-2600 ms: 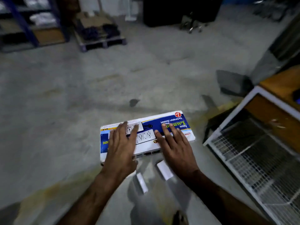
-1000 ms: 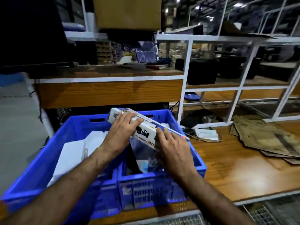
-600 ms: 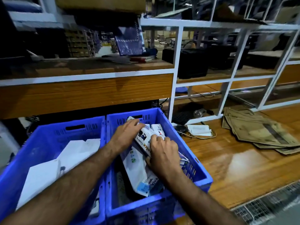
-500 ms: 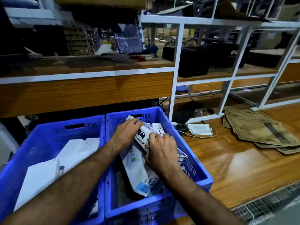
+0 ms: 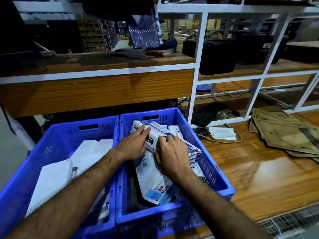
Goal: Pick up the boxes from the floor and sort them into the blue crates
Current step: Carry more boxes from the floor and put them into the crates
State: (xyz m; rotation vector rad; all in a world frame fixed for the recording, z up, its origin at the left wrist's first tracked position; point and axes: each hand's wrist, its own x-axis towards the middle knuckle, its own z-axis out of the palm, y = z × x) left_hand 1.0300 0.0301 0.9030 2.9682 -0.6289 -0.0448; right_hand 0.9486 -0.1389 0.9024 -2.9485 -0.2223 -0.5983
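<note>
- The left hand lies with straight fingers pressed close together along the top of the long box, thumb hidden
- The right hand has its fingers curled over the box's near edge, gripping it
- The box sits tilted inside the right blue crate, its far end up near the back wall, resting on a white packet and other cartons
- To do this well, I judge: press the high end down flat, slide the box along the crate's right wall so it beds beside the rest, then let go with both hands together so it cannot tip out
- The left blue crate, touching the right one, holds white packages
- Both crates stand on a glossy wooden bench; flattened cardboard and a cable lie to the right
- Behind rise white-framed shelves in a dim storeroom
</note>
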